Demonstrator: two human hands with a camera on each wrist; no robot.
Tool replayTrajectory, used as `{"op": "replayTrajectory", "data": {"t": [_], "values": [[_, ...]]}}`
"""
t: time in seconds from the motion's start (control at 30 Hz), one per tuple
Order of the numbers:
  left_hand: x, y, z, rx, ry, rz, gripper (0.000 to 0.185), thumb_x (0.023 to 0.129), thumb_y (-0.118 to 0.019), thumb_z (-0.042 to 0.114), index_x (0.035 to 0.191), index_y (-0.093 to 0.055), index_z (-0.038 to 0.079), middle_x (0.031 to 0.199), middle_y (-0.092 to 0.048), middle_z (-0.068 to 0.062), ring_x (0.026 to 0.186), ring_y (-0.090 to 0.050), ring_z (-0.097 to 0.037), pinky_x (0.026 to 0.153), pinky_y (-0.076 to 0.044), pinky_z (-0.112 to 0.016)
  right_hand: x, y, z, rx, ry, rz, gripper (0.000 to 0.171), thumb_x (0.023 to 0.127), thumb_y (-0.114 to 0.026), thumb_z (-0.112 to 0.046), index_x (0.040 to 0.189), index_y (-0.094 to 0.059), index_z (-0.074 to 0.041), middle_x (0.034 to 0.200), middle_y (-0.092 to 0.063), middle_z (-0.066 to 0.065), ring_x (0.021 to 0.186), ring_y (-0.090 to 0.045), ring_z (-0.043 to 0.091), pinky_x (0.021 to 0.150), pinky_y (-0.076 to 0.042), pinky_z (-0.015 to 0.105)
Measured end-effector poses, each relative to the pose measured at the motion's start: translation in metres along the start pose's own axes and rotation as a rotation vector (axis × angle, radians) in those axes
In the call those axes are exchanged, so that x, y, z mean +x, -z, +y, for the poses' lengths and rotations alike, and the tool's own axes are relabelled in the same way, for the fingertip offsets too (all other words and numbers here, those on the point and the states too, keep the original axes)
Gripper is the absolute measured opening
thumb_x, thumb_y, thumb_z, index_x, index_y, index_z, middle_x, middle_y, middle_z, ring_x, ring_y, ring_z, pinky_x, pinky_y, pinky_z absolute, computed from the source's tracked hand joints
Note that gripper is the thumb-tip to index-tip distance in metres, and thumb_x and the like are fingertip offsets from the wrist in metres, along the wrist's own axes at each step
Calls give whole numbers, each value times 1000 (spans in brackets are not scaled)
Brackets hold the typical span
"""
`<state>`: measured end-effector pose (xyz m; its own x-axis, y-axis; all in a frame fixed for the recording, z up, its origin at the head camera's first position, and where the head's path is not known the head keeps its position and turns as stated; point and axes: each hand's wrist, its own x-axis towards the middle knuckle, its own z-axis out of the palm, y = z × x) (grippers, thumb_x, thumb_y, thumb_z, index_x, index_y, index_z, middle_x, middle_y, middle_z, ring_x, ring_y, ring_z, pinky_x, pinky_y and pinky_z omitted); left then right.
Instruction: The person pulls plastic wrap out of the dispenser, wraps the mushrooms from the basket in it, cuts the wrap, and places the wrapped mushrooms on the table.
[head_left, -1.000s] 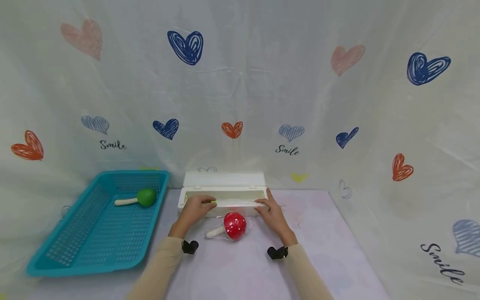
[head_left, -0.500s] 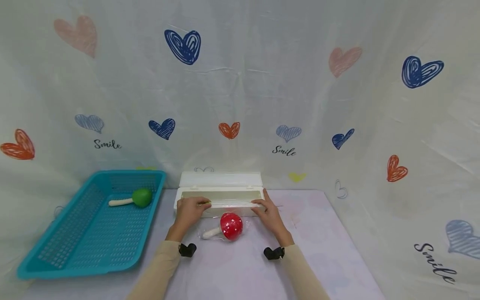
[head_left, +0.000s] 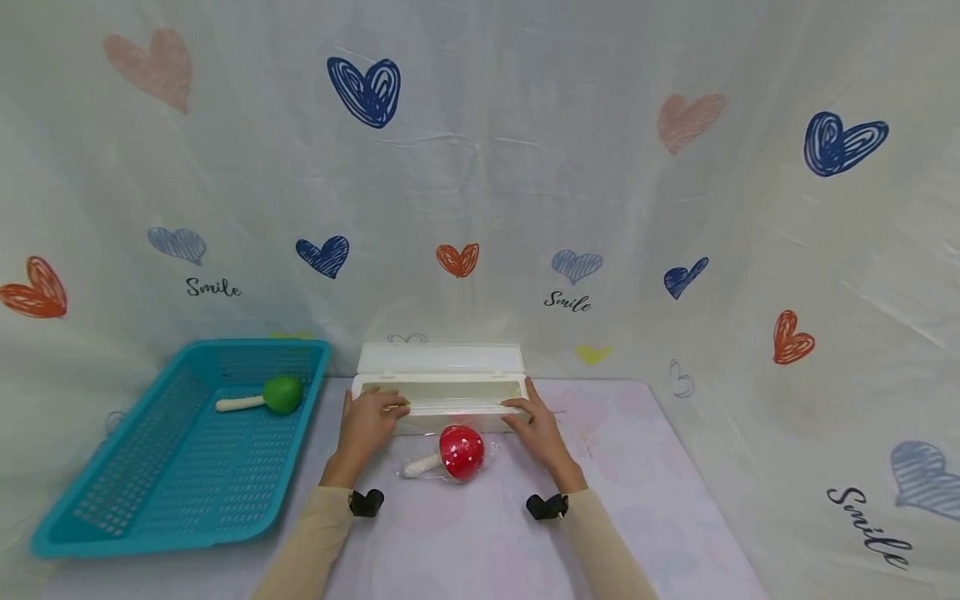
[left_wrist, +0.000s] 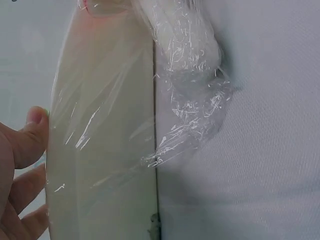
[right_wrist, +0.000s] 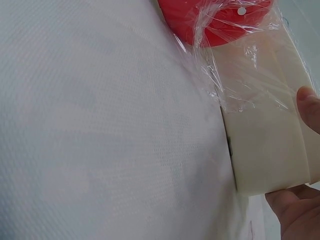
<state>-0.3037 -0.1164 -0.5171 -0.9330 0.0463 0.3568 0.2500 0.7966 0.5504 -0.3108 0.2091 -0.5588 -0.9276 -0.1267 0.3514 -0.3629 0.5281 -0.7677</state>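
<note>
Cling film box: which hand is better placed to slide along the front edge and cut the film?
Probably the left hand. It grips the cling film box at its left end, by the yellow-green tab on the front edge. The right hand holds the right end, steadying it.

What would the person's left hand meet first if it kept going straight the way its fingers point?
The left hand already touches the white box at its front edge. Straight on, it would likely meet the box's open trough, then the raised lid; depth is unclear.

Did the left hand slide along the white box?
Yes. The left hand slid leftward along the white box, from nearer the middle of its front edge to the left end, away from the red mushroom.
</note>
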Motion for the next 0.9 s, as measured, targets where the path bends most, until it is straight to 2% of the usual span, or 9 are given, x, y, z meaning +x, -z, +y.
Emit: {"op": "replayTrajectory", "data": {"t": [0.07,0.17,0.33,0.43,0.57,0.67,0.8,0.9], "values": [[-2,2,-3,-5,24,2,15,86,-83,22,99,-83,13,129,-71,-17,137,-50,-47,113,-10,-83,0,-1,-1,6,0,-9,25,94,-75,-19,117,-75,-9,167,-21,28,152,-26,47,118,-35,57],[-4,5,-7,-30,52,-1,17,86,-83,23,99,-83,12,143,-61,-21,144,-41,-49,109,-12,-86,-2,-2,-1,7,8,-7,24,94,-75,-19,116,-75,-9,165,-22,30,151,-26,48,117,-35,59],[-4,8,-14,-114,90,-30,21,88,-80,22,103,-82,6,157,-42,-29,150,-26,-55,116,-25,-73,-2,-3,-1,1,16,0,23,94,-75,-20,115,-75,-10,165,-23,30,152,-27,48,116,-36,59],[-4,9,-17,-166,141,-53,23,90,-79,21,106,-81,5,162,-30,-31,152,-18,-55,119,-25,-68,-1,-4,-2,16,9,-12,25,95,-74,-20,117,-74,-10,166,-21,29,153,-25,47,118,-35,57],[-4,10,-21,-209,183,-62,22,91,-79,19,106,-81,3,165,-22,-32,153,-12,-57,119,-23,-70,-1,-5,-2,28,-2,-19,25,95,-74,-19,118,-74,-9,166,-21,29,153,-24,46,118,-34,57],[-3,12,-23,-211,187,-41,19,90,-79,15,104,-81,1,163,-26,-34,151,-15,-59,119,-23,-70,-1,-5,-2,24,-4,-15,24,95,-75,-19,117,-74,-9,166,-21,29,153,-24,46,118,-33,57],[-5,17,-23,-218,195,-10,16,91,-76,8,102,-79,-2,158,-34,-35,148,-27,-57,120,-26,-64,0,-3,-3,14,-9,-15,25,95,-74,-21,117,-74,-10,167,-21,27,154,-24,45,119,-33,56],[-4,20,-24,-231,208,-7,14,92,-74,5,102,-78,-3,158,-34,-36,147,-31,-54,120,-29,-62,1,-2,-2,10,-6,-8,24,95,-74,-21,117,-74,-10,167,-21,27,153,-25,46,119,-33,57]]}}
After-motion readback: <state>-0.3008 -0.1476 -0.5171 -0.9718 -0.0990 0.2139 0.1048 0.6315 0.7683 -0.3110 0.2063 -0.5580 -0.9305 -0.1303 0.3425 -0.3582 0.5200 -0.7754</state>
